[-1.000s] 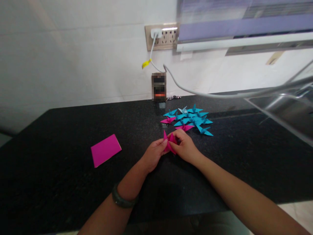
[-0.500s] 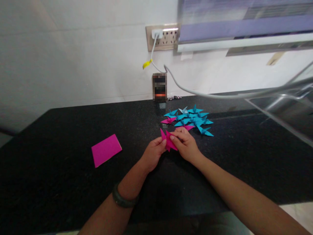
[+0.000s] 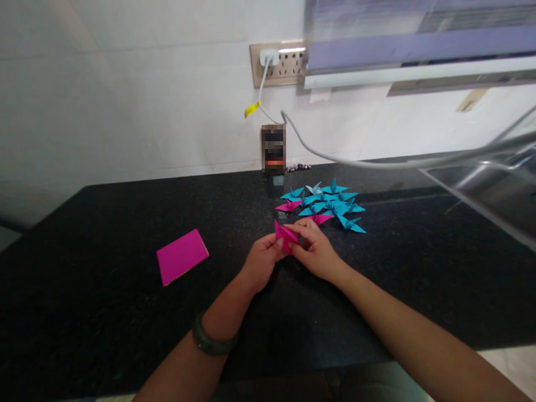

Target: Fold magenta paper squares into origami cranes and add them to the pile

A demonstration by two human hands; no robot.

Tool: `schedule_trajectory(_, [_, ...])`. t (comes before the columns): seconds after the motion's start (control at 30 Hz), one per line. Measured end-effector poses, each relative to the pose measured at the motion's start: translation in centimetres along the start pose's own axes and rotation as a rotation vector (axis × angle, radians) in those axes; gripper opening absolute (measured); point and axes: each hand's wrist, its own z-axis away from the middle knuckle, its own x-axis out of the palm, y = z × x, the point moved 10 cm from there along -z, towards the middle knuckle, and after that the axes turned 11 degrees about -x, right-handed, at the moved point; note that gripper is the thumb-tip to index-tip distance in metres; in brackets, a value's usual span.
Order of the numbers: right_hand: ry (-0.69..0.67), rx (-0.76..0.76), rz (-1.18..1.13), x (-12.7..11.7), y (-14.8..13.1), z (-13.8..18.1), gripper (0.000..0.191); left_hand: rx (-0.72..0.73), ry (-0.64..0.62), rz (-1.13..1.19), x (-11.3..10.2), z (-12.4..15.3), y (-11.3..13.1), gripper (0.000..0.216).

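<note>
My left hand [image 3: 263,260] and my right hand [image 3: 315,250] meet over the black countertop [image 3: 104,312], both pinching one partly folded magenta paper figure [image 3: 283,235]. The left fingers grip its left side, the right fingers close on its right side and hide part of it. Just behind my hands lies a pile of several folded blue paper cranes [image 3: 330,204] with a magenta crane [image 3: 287,206] at its left and another magenta crane [image 3: 320,218] by my right knuckles.
A stack of magenta paper squares [image 3: 181,257] lies to the left. A blurred small device [image 3: 273,148] stands against the white wall, its cable running to a wall socket [image 3: 278,64]. A metal rack [image 3: 481,167] reaches in from the right.
The magenta figure has been turned and pressed flatter between my fingers; my right hand shifted slightly left and down. Everything else on the counter stayed put.
</note>
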Motion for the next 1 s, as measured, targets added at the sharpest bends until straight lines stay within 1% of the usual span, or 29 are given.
schedule_trajectory(0.23, [-0.06,0.052,-0.044,0.6,0.4,0.1,0.048,-0.01,0.013,-0.026,-0.1,0.0,-0.2,0.024])
schedule_trajectory(0.43, [-0.146,0.05,-0.131,1.4,-0.2,0.3,0.058,-0.008,0.064,-0.03,-0.5,0.1,0.0,0.028])
schedule_trajectory(0.5, [-0.139,0.025,-0.145,1.2,-0.4,0.2,0.054,-0.013,0.087,-0.037,-0.7,0.1,-0.1,0.03])
schedule_trajectory(0.6, [-0.079,-0.007,-0.146,0.6,-0.3,-0.2,0.032,-0.028,0.114,-0.084,-0.9,0.0,-0.2,0.032])
schedule_trajectory(0.67, [-0.041,-0.019,-0.135,0.3,0.0,-0.4,0.023,-0.031,0.129,-0.12,-1.0,0.0,-0.3,0.032])
schedule_trajectory(0.83, [0.027,-0.011,-0.115,0.0,0.5,-0.5,0.015,-0.032,0.131,-0.154,-0.7,0.2,-0.1,0.029])
schedule_trajectory(1.0, [0.049,-0.005,-0.03,-0.1,0.2,-0.2,0.019,-0.032,0.181,-0.284,-0.9,0.5,0.1,0.023])
